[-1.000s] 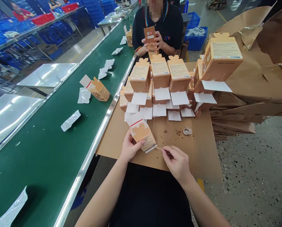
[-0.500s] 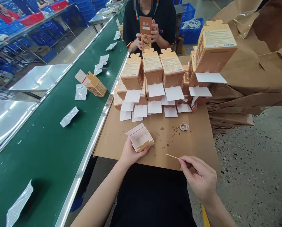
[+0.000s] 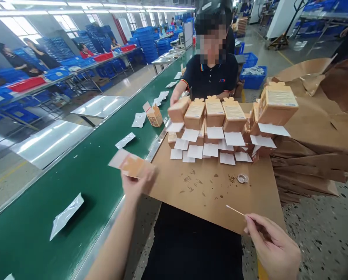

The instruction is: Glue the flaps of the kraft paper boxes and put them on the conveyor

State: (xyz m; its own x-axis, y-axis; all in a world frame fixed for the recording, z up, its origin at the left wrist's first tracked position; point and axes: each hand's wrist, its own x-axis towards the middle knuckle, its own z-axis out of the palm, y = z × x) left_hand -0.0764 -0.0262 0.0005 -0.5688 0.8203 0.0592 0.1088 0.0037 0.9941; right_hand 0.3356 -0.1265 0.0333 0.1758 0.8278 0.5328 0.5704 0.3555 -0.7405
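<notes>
My left hand [image 3: 137,183] is closed on a small tan carton [image 3: 130,164] with a white flap, blurred by motion, held over the near edge of the green conveyor belt [image 3: 83,182]. My right hand [image 3: 271,247] pinches a thin wooden stick [image 3: 235,210] low at the right, over the front edge of the brown cardboard sheet [image 3: 211,194]. A stack of like cartons [image 3: 220,116] with white flaps hanging open stands at the far side of the sheet. A small round tin [image 3: 242,178] lies on the sheet to the right.
A person in a dark shirt [image 3: 210,79] sits opposite, reaching to the stack's left end. One carton [image 3: 153,114] and several clear plastic pouches [image 3: 65,214] lie on the belt. Brown paper sacks [image 3: 317,128] pile at the right. Blue crates [image 3: 251,76] stand behind.
My left hand has carried the carton leftward from the cardboard sheet to over the belt. My right hand has drawn back to the right with the stick. The view has tilted upward.
</notes>
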